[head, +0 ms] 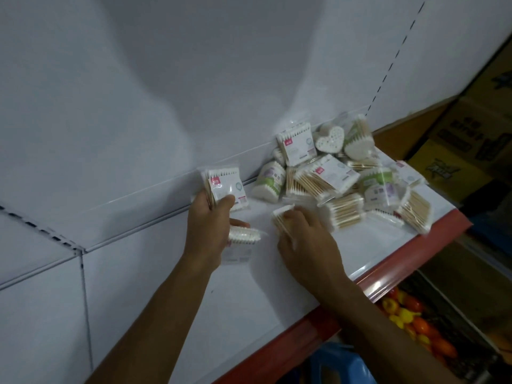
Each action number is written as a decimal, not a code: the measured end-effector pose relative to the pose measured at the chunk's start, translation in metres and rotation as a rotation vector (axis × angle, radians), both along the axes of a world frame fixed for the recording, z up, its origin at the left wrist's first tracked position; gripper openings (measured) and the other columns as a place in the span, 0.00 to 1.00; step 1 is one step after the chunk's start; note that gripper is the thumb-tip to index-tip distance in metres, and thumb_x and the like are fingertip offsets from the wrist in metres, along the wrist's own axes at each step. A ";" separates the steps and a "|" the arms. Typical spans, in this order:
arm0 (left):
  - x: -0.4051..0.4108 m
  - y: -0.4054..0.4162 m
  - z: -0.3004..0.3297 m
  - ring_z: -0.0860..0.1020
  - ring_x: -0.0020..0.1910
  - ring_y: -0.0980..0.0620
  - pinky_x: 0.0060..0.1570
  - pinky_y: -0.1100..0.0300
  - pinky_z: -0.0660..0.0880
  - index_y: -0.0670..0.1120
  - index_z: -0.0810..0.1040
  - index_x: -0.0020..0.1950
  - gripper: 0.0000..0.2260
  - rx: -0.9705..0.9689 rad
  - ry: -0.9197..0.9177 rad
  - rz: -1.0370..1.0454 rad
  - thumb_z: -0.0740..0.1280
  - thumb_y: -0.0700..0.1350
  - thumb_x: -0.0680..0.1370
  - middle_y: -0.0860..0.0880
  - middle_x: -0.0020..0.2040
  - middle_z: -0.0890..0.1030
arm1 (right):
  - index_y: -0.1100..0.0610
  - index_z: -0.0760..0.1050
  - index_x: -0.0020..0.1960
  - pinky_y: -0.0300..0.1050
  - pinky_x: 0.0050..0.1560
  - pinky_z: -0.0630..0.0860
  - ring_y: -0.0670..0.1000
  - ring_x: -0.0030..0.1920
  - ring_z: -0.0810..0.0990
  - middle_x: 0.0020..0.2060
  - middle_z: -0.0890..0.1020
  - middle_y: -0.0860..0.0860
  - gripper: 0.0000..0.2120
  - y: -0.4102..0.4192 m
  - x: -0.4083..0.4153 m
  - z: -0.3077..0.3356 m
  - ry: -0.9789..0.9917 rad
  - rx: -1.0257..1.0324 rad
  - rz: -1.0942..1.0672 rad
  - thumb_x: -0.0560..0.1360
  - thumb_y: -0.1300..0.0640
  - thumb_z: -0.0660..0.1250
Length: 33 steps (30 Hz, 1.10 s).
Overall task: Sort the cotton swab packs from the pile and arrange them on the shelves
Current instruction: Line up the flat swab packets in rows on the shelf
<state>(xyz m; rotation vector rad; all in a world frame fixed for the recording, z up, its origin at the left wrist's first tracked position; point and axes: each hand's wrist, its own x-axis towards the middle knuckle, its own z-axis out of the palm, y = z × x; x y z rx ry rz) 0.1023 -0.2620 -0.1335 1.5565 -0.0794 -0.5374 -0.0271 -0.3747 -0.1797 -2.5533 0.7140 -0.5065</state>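
Observation:
A pile of cotton swab packs (346, 173) lies on the white shelf (249, 295) at the right, flat bags mixed with heart-shaped tubs (329, 141). My left hand (207, 228) grips a stack of flat packs with a red label (225, 189), held upright near the shelf's back wall, and another pack (243, 235) sticks out below its fingers. My right hand (304, 236) pinches one flat pack (282, 217) at the pile's near left edge.
The shelf has a red front edge (304, 332). Behind it stands a white back panel (166, 92) with slotted uprights. Yellow cartons (471, 139) are stacked at the right. Below the shelf lie orange and yellow items (415, 322) and a blue stool (340, 367).

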 end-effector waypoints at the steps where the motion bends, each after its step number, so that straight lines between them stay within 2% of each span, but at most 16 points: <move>1: 0.001 0.005 0.001 0.83 0.30 0.46 0.24 0.59 0.72 0.51 0.77 0.57 0.09 -0.010 -0.005 0.008 0.63 0.41 0.80 0.48 0.50 0.84 | 0.56 0.75 0.58 0.48 0.46 0.77 0.52 0.50 0.78 0.53 0.80 0.51 0.11 0.004 0.001 0.005 -0.089 0.150 -0.006 0.76 0.59 0.66; 3: 0.004 0.018 0.004 0.84 0.31 0.45 0.23 0.60 0.72 0.50 0.77 0.58 0.09 -0.019 -0.023 0.032 0.63 0.40 0.81 0.48 0.49 0.84 | 0.52 0.76 0.56 0.45 0.46 0.76 0.48 0.47 0.79 0.46 0.82 0.47 0.07 0.014 0.008 0.021 -0.238 0.594 -0.039 0.79 0.57 0.63; 5: 0.007 0.035 0.007 0.84 0.33 0.44 0.24 0.60 0.72 0.50 0.76 0.60 0.10 -0.026 -0.039 0.047 0.62 0.40 0.81 0.50 0.50 0.85 | 0.53 0.77 0.51 0.47 0.45 0.76 0.51 0.47 0.80 0.44 0.82 0.51 0.09 0.026 0.018 0.033 -0.367 1.083 -0.069 0.80 0.58 0.58; 6: 0.008 0.042 0.008 0.85 0.34 0.43 0.26 0.59 0.73 0.49 0.76 0.61 0.10 -0.034 -0.042 0.052 0.62 0.40 0.81 0.50 0.51 0.85 | 0.55 0.77 0.50 0.47 0.44 0.77 0.54 0.46 0.80 0.45 0.83 0.54 0.11 0.032 0.022 0.038 -0.396 1.262 -0.088 0.81 0.60 0.56; 8: 0.011 0.062 0.011 0.85 0.36 0.43 0.28 0.58 0.74 0.49 0.76 0.60 0.09 -0.044 -0.047 0.077 0.62 0.40 0.82 0.50 0.52 0.85 | 0.58 0.77 0.50 0.48 0.45 0.78 0.55 0.45 0.81 0.44 0.83 0.57 0.13 0.048 0.030 0.046 -0.376 1.448 -0.095 0.82 0.62 0.54; 10: 0.014 0.084 0.017 0.85 0.35 0.43 0.29 0.57 0.75 0.50 0.76 0.59 0.08 -0.051 -0.058 0.115 0.62 0.40 0.82 0.49 0.52 0.84 | 0.59 0.78 0.53 0.49 0.47 0.78 0.56 0.47 0.82 0.44 0.85 0.58 0.12 0.068 0.037 0.050 -0.350 1.553 -0.032 0.82 0.58 0.56; 12: 0.017 0.103 0.024 0.85 0.35 0.44 0.31 0.55 0.77 0.50 0.76 0.59 0.09 -0.050 -0.062 0.153 0.62 0.40 0.82 0.49 0.52 0.84 | 0.61 0.76 0.60 0.49 0.48 0.80 0.58 0.51 0.82 0.51 0.84 0.59 0.15 0.085 0.045 0.048 -0.327 1.564 0.090 0.78 0.53 0.64; 14: 0.016 0.123 0.028 0.85 0.36 0.43 0.32 0.54 0.78 0.50 0.76 0.59 0.09 -0.045 -0.073 0.200 0.61 0.40 0.82 0.49 0.51 0.84 | 0.61 0.74 0.63 0.48 0.48 0.80 0.58 0.53 0.83 0.54 0.83 0.59 0.19 0.100 0.053 0.045 -0.279 1.535 0.194 0.74 0.57 0.70; 16: 0.015 0.143 0.030 0.85 0.36 0.44 0.33 0.56 0.79 0.48 0.76 0.60 0.09 -0.035 -0.112 0.266 0.62 0.39 0.82 0.48 0.52 0.84 | 0.59 0.74 0.63 0.51 0.51 0.80 0.57 0.54 0.83 0.55 0.84 0.56 0.17 0.114 0.063 0.044 -0.225 1.488 0.255 0.74 0.64 0.68; 19: 0.012 0.178 0.031 0.85 0.37 0.46 0.36 0.56 0.79 0.49 0.75 0.61 0.10 -0.010 -0.168 0.432 0.62 0.40 0.82 0.49 0.54 0.84 | 0.56 0.78 0.57 0.52 0.52 0.80 0.56 0.52 0.84 0.51 0.86 0.52 0.14 0.134 0.078 0.044 -0.119 1.363 0.352 0.77 0.69 0.64; 21: 0.009 0.203 0.032 0.86 0.40 0.47 0.39 0.54 0.81 0.50 0.75 0.63 0.11 -0.009 -0.174 0.534 0.62 0.41 0.82 0.50 0.54 0.84 | 0.54 0.79 0.55 0.53 0.52 0.79 0.57 0.52 0.84 0.50 0.86 0.53 0.14 0.147 0.088 0.045 -0.022 1.304 0.463 0.77 0.70 0.63; 25: 0.001 0.245 0.027 0.85 0.47 0.47 0.49 0.48 0.82 0.51 0.75 0.64 0.12 0.051 -0.176 0.651 0.63 0.42 0.81 0.51 0.56 0.83 | 0.55 0.78 0.58 0.56 0.55 0.80 0.57 0.51 0.84 0.50 0.86 0.53 0.13 0.187 0.102 0.045 0.085 1.225 0.622 0.76 0.67 0.67; 29: -0.005 0.283 0.025 0.83 0.52 0.51 0.53 0.51 0.81 0.52 0.76 0.62 0.11 0.105 -0.188 0.770 0.64 0.42 0.81 0.53 0.56 0.83 | 0.53 0.77 0.54 0.56 0.53 0.80 0.55 0.47 0.85 0.46 0.86 0.52 0.12 0.228 0.109 0.044 0.064 1.202 0.608 0.73 0.63 0.73; 33: -0.004 0.317 0.027 0.84 0.51 0.47 0.52 0.45 0.81 0.57 0.75 0.58 0.09 0.157 -0.215 0.793 0.64 0.44 0.81 0.55 0.55 0.82 | 0.55 0.77 0.50 0.55 0.48 0.81 0.57 0.46 0.85 0.45 0.85 0.55 0.11 0.268 0.121 0.048 -0.007 1.303 0.575 0.71 0.64 0.74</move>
